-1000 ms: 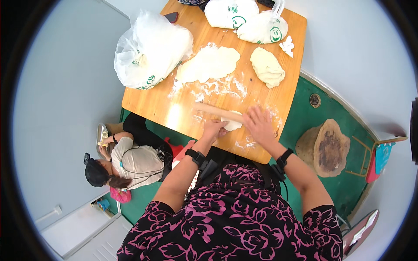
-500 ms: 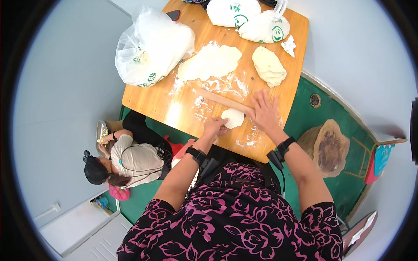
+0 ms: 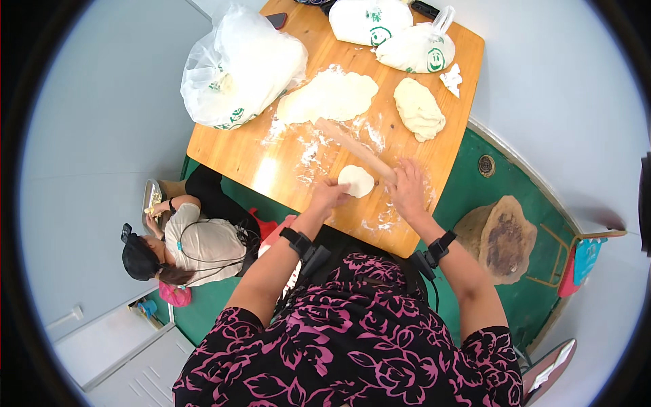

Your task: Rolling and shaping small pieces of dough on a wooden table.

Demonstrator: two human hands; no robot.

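Between my hands lies a small round dough wrapper [image 3: 357, 181] on the floured wooden table [image 3: 230, 159]. My left hand [image 3: 328, 195] pinches its left edge between thumb and fingers. My right hand [image 3: 409, 190] is closed around the near end of a wooden rolling pin [image 3: 358, 148]. The pin slants away to the far left, just beyond the wrapper, and its far end points at a large flat sheet of dough [image 3: 329, 97]. To the right of that sheet rests a thick folded lump of dough [image 3: 418, 108].
A big white plastic bag [image 3: 247, 68] stands at the table's far left. More filled bags [image 3: 415, 49] sit at the back, near a crumpled white tissue [image 3: 451, 80]. Left below, a seated person [image 3: 203, 247] handles a tray [image 3: 152, 197]. A wooden stump [image 3: 508, 241] stands at right.
The rolling pin has swung to a steeper slant, away from the wrapper. My right hand has gone from flat, spread fingers to closed around its end. The left still pinches the wrapper.
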